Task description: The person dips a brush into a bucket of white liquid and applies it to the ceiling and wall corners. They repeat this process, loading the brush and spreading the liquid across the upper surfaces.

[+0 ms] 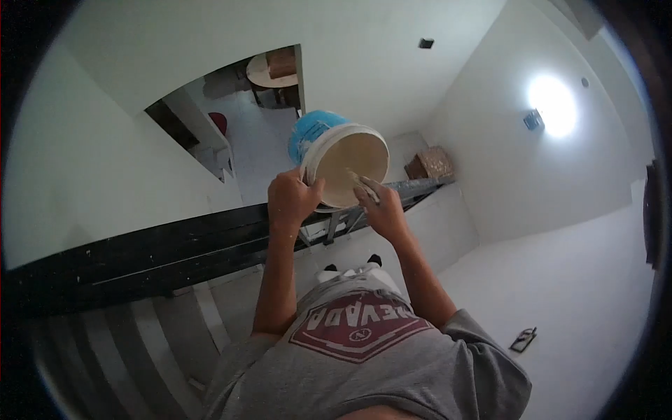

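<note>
A blue plastic bucket (306, 133) with a white rim is tipped so that its mouth faces me. Pale, creamy material coats its inside (343, 164). My left hand (294, 198) grips the rim at the bucket's left side, thumb over the edge. At the lower right of the mouth, my right hand (381, 208) is closed, its fingers smeared with whitish material. A pale streak shows at those fingertips against the inside of the bucket; I cannot tell what they hold.
A dark, paint-spotted beam (175, 241) crosses below the bucket. Striped steps (150, 336) lie at lower left. Through a wall opening, a round table (269, 72) shows beyond. A cardboard box (435, 163) sits by the beam's right end. A bright lamp (553, 105) lights the right wall.
</note>
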`<move>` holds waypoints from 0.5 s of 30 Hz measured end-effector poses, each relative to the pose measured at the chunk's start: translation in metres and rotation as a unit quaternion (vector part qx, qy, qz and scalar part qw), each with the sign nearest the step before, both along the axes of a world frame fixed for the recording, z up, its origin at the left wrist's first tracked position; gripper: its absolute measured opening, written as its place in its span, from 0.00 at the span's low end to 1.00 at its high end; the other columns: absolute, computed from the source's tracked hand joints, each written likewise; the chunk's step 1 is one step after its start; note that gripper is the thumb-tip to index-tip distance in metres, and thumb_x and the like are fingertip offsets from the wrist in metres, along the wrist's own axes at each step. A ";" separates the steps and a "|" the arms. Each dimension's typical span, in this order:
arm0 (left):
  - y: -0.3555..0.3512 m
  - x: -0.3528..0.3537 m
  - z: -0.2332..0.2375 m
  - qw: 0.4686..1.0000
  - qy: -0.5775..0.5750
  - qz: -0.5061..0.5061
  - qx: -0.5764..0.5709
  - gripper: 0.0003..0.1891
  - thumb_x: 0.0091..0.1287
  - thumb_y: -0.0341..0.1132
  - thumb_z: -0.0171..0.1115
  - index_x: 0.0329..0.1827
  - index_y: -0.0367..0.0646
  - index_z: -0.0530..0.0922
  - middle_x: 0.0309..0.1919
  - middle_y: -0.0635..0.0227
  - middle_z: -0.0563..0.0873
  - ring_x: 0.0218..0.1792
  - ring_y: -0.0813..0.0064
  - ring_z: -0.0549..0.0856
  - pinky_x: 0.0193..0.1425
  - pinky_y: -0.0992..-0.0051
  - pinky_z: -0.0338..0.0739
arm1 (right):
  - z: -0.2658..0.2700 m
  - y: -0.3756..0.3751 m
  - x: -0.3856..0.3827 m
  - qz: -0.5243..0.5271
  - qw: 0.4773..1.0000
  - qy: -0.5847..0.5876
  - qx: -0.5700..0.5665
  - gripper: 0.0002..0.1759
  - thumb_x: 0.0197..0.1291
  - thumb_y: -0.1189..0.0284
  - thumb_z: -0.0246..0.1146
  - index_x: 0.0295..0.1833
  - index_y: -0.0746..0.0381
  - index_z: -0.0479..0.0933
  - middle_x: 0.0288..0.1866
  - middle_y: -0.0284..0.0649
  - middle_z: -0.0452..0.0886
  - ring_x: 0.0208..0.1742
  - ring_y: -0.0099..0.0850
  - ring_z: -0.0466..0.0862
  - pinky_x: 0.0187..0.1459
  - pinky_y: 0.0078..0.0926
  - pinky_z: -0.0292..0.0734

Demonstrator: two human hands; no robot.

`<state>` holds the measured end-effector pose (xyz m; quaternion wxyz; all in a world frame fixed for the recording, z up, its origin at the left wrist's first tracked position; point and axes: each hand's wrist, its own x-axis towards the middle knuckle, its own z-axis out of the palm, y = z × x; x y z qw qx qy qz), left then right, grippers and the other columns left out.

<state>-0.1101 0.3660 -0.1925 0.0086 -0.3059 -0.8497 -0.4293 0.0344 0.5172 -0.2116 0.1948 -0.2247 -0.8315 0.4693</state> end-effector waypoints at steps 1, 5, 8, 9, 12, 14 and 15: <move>0.000 -0.001 -0.003 1.000 -0.002 -0.009 -0.005 0.16 0.55 0.42 0.69 0.34 0.34 0.86 0.27 0.45 0.86 0.30 0.45 0.88 0.36 0.56 0.83 | -0.005 0.000 -0.005 0.017 0.994 0.053 0.089 0.23 0.69 0.64 0.62 0.56 0.75 0.79 0.39 0.63 0.85 0.37 0.52 0.88 0.41 0.44 0.82; -0.001 -0.004 -0.006 0.999 0.038 -0.034 0.003 0.15 0.56 0.40 0.70 0.36 0.35 0.86 0.27 0.46 0.87 0.31 0.47 0.89 0.36 0.58 0.83 | -0.009 0.003 -0.032 0.014 0.992 0.074 0.105 0.20 0.68 0.66 0.62 0.51 0.74 0.80 0.41 0.64 0.84 0.42 0.64 0.84 0.45 0.51 0.80; -0.006 -0.003 -0.003 0.998 0.043 -0.043 -0.003 0.14 0.56 0.39 0.70 0.36 0.35 0.86 0.27 0.46 0.87 0.31 0.48 0.89 0.36 0.58 0.83 | -0.015 0.005 -0.050 0.006 0.987 -0.069 0.146 0.19 0.67 0.68 0.62 0.53 0.74 0.78 0.42 0.61 0.85 0.45 0.59 0.85 0.47 0.51 0.79; -0.006 -0.003 -0.002 0.998 0.044 -0.040 -0.009 0.14 0.56 0.39 0.70 0.36 0.35 0.86 0.27 0.46 0.87 0.31 0.48 0.89 0.36 0.58 0.83 | -0.010 0.003 -0.054 -0.020 0.986 -0.073 0.146 0.17 0.67 0.69 0.61 0.53 0.73 0.78 0.43 0.62 0.85 0.45 0.60 0.85 0.48 0.53 0.79; -0.008 -0.001 -0.001 0.998 0.036 -0.030 -0.039 0.14 0.56 0.39 0.70 0.35 0.34 0.86 0.26 0.46 0.87 0.30 0.49 0.89 0.36 0.58 0.83 | -0.030 0.008 -0.076 -0.089 0.975 0.016 0.202 0.17 0.66 0.71 0.59 0.55 0.70 0.76 0.43 0.62 0.85 0.45 0.61 0.85 0.48 0.55 0.80; -0.009 -0.007 -0.007 0.998 0.036 -0.049 -0.033 0.14 0.57 0.39 0.69 0.35 0.34 0.85 0.26 0.47 0.87 0.30 0.49 0.89 0.36 0.58 0.83 | -0.060 0.010 -0.091 -0.132 0.952 0.107 0.256 0.20 0.64 0.72 0.59 0.59 0.69 0.75 0.43 0.61 0.85 0.45 0.61 0.85 0.48 0.56 0.81; -0.009 -0.009 -0.009 0.997 0.034 -0.069 -0.028 0.14 0.57 0.39 0.69 0.35 0.34 0.85 0.26 0.47 0.87 0.30 0.49 0.89 0.37 0.58 0.83 | -0.066 0.005 -0.097 -0.125 0.964 0.031 0.235 0.19 0.64 0.71 0.60 0.58 0.69 0.77 0.45 0.61 0.85 0.45 0.60 0.85 0.49 0.56 0.81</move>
